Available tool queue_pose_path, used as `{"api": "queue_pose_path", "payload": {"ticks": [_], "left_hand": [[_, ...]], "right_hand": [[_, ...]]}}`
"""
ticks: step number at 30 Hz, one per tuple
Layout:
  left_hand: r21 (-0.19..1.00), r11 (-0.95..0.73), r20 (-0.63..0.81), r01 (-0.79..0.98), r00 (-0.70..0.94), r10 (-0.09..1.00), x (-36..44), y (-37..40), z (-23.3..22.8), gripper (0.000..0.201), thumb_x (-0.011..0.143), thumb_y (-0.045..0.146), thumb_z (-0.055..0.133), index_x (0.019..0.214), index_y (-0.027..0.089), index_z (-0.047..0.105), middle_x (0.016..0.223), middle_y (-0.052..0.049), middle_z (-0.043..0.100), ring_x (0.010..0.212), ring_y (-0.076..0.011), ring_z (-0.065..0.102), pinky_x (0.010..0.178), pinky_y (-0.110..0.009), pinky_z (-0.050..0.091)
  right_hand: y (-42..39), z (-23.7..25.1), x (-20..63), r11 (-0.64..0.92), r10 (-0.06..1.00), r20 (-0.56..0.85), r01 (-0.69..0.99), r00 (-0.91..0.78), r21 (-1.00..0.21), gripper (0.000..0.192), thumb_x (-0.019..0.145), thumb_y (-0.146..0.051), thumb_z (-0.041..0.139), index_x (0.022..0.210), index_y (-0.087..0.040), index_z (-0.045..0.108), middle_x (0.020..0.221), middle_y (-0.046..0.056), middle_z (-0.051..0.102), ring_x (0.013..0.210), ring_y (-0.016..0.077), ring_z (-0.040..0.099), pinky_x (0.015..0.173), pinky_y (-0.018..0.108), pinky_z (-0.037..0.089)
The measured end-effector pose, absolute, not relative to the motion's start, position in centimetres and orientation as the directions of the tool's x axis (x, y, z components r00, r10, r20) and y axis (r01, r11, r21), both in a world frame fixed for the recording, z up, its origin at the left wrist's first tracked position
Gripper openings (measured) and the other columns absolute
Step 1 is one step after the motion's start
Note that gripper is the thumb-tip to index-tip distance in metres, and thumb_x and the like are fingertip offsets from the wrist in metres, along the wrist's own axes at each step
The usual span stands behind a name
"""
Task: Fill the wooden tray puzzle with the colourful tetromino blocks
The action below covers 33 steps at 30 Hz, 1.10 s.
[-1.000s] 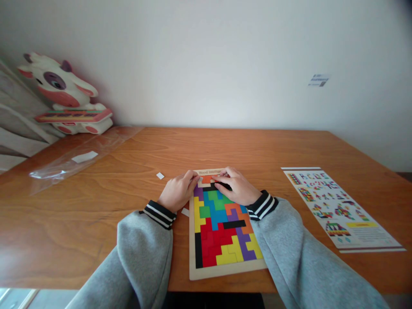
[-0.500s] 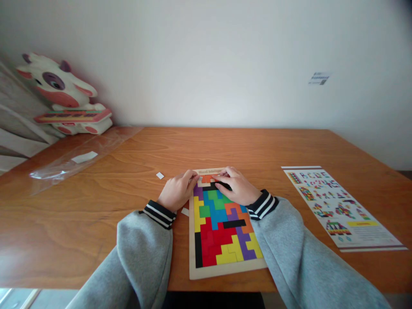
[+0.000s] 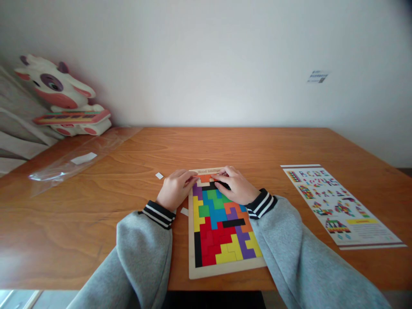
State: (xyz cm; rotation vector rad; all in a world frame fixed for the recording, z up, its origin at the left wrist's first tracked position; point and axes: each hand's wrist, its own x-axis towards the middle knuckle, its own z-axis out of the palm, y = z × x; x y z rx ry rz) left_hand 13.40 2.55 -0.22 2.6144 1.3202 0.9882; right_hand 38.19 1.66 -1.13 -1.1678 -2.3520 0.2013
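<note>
Our left hand (image 3: 174, 189) sits at the top-left corner of the puzzle board (image 3: 222, 271), fingers curled, tips touching the orange piece (image 3: 205, 178) in the top row. Our right hand (image 3: 234, 186) is just beside it on the board's top edge, fingertips pressed on the same orange piece from the other side. We can't tell whether either hand actually grips the piece or only pushes it flat. The rest of the board below both wrists is filled with coloured blocks. A pattern sheet (image 3: 337, 206) lies well right of the right hand. A small white scrap (image 3: 159, 175) is just left of the left hand, with a clear plastic bag (image 3: 80, 156) further left.
</note>
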Motion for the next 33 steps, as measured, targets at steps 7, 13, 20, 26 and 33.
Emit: {"api": "queue_pose_path", "payload": {"ticks": [7,13,20,26,33], "left_hand": [[0.198,-0.789,0.511,0.582,0.625,0.59,13.3,2.5,0.4,0.025,0.101,0.03,0.051,0.091,0.02,0.072,0.087,-0.005,0.073,0.08,-0.0178,0.065,0.077,-0.032,0.054],[0.139,-0.833,0.486,0.536,0.696,0.529,13.5,2.5,0.2,0.027,0.1,0.035,0.054,0.094,0.021,0.076,0.099,-0.007,0.075,0.092,-0.0201,0.064,0.086,-0.036,0.055],[0.128,-0.832,0.483,0.54,0.699,0.527,13.5,2.4,0.1,0.029,0.101,0.034,0.052,0.097,0.02,0.076,0.103,-0.006,0.076,0.094,-0.0207,0.066,0.089,-0.037,0.056],[0.133,-0.84,0.453,0.526,0.722,0.523,13.3,2.3,0.6,0.032,0.102,0.035,0.048,0.098,0.021,0.077,0.103,-0.007,0.076,0.094,-0.0214,0.066,0.086,-0.038,0.058],[0.159,-0.838,0.458,0.521,0.714,0.53,13.3,2.4,0.5,0.029,0.101,0.034,0.05,0.101,0.023,0.077,0.104,-0.006,0.077,0.098,-0.0211,0.068,0.09,-0.038,0.058]], "right_hand": [[1.7,-1.1,38.2,0.614,0.784,0.371,0.709,-0.498,-0.346,0.03,0.096,-0.031,0.056,0.121,-0.023,0.071,0.103,0.01,0.06,0.099,0.025,0.058,0.092,0.045,0.05],[1.7,-1.3,38.2,0.624,0.776,0.382,0.702,-0.502,-0.343,0.029,0.096,-0.027,0.054,0.118,-0.019,0.072,0.102,0.011,0.06,0.098,0.0244,0.058,0.092,0.044,0.05],[1.7,-1.4,38.2,0.629,0.77,0.387,0.704,-0.507,-0.331,0.03,0.095,-0.023,0.053,0.119,-0.019,0.071,0.102,0.011,0.06,0.099,0.0248,0.058,0.091,0.045,0.05],[1.9,-0.9,38.6,0.623,0.779,0.396,0.668,-0.485,-0.407,0.033,0.095,-0.019,0.051,0.122,-0.023,0.069,0.106,0.01,0.062,0.102,0.0238,0.06,0.094,0.044,0.051],[2.3,-0.7,40.0,0.56,0.817,0.402,0.733,-0.413,-0.385,0.023,0.094,-0.026,0.057,0.109,-0.023,0.074,0.1,0.008,0.067,0.098,0.0238,0.064,0.092,0.042,0.051]]}}
